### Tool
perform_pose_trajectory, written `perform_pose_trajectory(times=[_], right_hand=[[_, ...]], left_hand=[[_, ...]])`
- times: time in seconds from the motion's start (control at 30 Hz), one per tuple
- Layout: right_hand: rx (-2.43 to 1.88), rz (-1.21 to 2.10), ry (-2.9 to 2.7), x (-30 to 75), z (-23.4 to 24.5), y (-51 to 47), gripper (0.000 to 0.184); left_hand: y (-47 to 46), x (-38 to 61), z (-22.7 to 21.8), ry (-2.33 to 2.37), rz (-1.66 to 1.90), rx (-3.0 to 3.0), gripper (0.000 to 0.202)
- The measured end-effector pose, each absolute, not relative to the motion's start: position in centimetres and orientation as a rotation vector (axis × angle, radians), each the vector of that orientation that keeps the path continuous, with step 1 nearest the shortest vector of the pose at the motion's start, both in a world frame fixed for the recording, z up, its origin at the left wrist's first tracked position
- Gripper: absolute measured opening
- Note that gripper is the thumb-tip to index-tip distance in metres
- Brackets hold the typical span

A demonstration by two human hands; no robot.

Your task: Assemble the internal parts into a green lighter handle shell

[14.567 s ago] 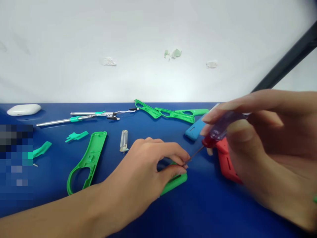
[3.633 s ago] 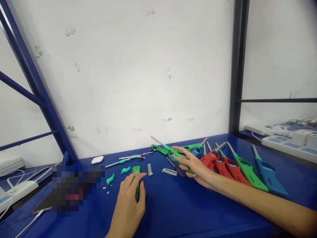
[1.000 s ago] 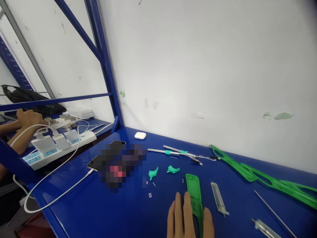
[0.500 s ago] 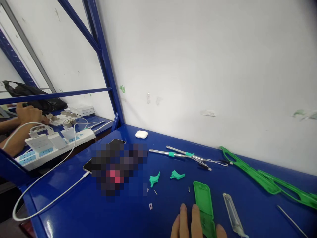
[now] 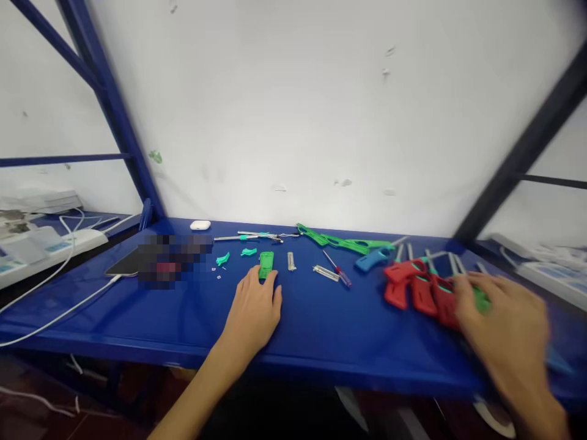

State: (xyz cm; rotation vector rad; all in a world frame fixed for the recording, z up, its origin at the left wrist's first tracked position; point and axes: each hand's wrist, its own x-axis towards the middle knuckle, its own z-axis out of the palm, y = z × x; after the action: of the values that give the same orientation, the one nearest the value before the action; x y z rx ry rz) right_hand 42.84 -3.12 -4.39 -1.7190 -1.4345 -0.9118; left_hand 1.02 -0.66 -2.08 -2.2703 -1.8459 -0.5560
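My left hand (image 5: 254, 310) lies flat on the blue table (image 5: 321, 333), fingers stretched over the lower part of a green lighter shell half (image 5: 265, 264). My right hand (image 5: 509, 333) is blurred by motion and hovers with spread fingers over a row of red lighters (image 5: 419, 287); a green lighter (image 5: 480, 299) shows beside its fingertips. A red-handled screwdriver (image 5: 338, 269) and two clear fuel tubes (image 5: 291, 261) lie between my hands. Green shell halves (image 5: 342, 240) rest near the wall.
A white earbud case (image 5: 200, 225), metal lighter rods with wires (image 5: 250, 236), small teal trigger pieces (image 5: 233, 255) and a phone with a white cable (image 5: 119, 269) lie at left. A power strip (image 5: 41, 247) sits on the adjoining shelf. Blue and dark rack posts frame the table.
The view has swung right and pulled back. My right hand has come into view over the red lighters. My left hand stays on the green shell half.
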Motion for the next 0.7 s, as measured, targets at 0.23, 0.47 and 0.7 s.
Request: perform_pose_trajectory(times=[0.23,0.47,0.7], right_hand=[[-1.539,-0.982,-1.507,41.0,-3.5,-2.5,0.049],[-1.544,-0.875,-1.524,40.2,-2.9,-3.5,0.041],[-1.546,-0.780,-1.540,39.9,-2.8,-3.6,0.035]], left_hand=[[-0.1,0.9,-2.4,-1.827,-0.564,-2.223,0.037],[-0.2,0.9,-2.0,-1.858,-0.520,-2.263,0.041],[-0.4,1.1,-1.5,-1.883,-0.545,-2.296,0.041]])
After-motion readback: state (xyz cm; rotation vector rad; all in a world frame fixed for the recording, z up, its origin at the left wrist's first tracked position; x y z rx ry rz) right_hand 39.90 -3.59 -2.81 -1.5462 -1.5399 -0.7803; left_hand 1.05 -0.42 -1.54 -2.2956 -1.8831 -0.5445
